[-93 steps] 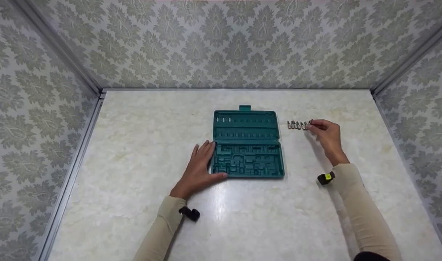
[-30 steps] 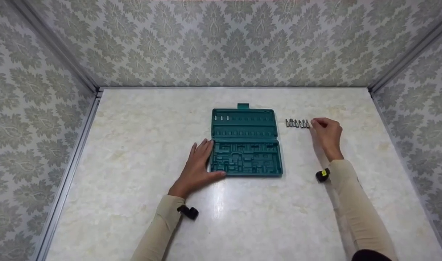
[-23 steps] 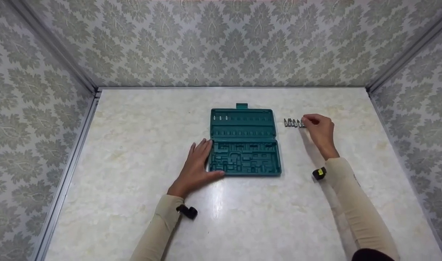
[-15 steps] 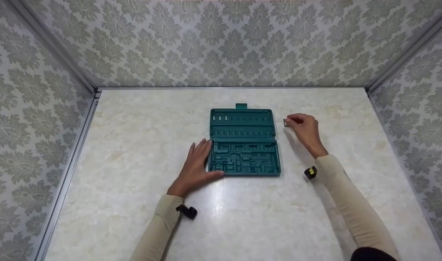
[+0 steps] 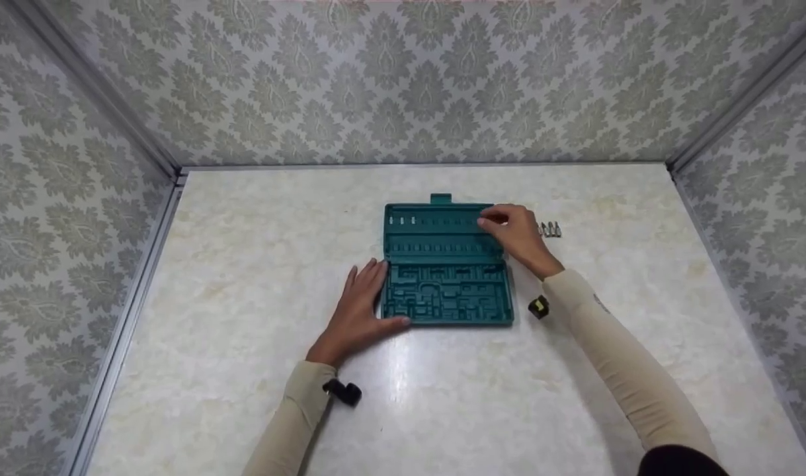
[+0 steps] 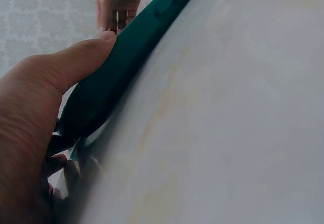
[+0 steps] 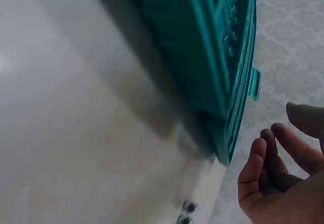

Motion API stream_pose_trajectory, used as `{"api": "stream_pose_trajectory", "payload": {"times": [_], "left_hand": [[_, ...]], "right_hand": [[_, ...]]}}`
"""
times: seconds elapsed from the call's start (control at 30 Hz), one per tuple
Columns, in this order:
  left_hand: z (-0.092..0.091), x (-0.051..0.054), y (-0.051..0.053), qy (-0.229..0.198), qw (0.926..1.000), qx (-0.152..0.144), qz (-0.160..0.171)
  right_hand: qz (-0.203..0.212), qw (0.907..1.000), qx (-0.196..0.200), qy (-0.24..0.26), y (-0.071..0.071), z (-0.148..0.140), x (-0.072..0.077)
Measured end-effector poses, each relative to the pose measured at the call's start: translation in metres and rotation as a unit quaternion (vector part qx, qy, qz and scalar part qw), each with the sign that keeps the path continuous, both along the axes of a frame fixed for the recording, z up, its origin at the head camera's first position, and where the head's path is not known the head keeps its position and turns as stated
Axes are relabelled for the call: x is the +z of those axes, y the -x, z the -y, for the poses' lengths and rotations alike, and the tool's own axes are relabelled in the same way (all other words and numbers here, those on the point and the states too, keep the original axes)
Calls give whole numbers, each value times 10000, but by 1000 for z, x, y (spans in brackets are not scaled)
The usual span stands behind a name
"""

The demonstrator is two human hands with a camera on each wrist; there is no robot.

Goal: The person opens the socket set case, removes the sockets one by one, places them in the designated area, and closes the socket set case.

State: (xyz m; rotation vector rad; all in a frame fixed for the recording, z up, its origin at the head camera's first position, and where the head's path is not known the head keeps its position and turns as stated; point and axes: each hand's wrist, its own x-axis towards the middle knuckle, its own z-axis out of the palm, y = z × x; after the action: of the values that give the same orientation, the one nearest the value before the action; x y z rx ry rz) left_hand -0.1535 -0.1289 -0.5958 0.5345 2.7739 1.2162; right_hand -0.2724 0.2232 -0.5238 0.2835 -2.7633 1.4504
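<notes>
A green tool case (image 5: 445,294) lies unfolded on the table in the head view, with moulded slots in both halves. Three small silver bits (image 5: 402,221) sit in the upper row of its lid. My left hand (image 5: 356,314) rests at the near left corner, fingers along the left side and thumb on the front edge. Over the lid's right end hovers my right hand (image 5: 512,231); the right wrist view has thumb and forefinger apart, nothing seen between them. Just beyond it stand several screwdriver bits (image 5: 552,229), partly hidden by the hand.
The pale marbled table (image 5: 244,291) meets a patterned wall (image 5: 389,79) at its back edge. The case's latch tab (image 5: 440,198) sticks out toward that wall. A small wrist camera (image 5: 539,307) hangs from the right sleeve.
My right hand has moved left from the row of bits to above the lid's right end. The left hand has stayed on the case. Three bits sit in the lid throughout.
</notes>
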Motion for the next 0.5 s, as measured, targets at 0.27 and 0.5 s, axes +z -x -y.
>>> {"api": "stream_pose_trajectory", "payload": {"times": [0.27,0.5], "left_hand": [[0,0,-1,101,9999,-16,-132],[0,-2,2,74,9997,-81,-224]], "right_hand": [[110,9977,649,154,11,34,1],[249,9961,819,202,21,58,-2]]}}
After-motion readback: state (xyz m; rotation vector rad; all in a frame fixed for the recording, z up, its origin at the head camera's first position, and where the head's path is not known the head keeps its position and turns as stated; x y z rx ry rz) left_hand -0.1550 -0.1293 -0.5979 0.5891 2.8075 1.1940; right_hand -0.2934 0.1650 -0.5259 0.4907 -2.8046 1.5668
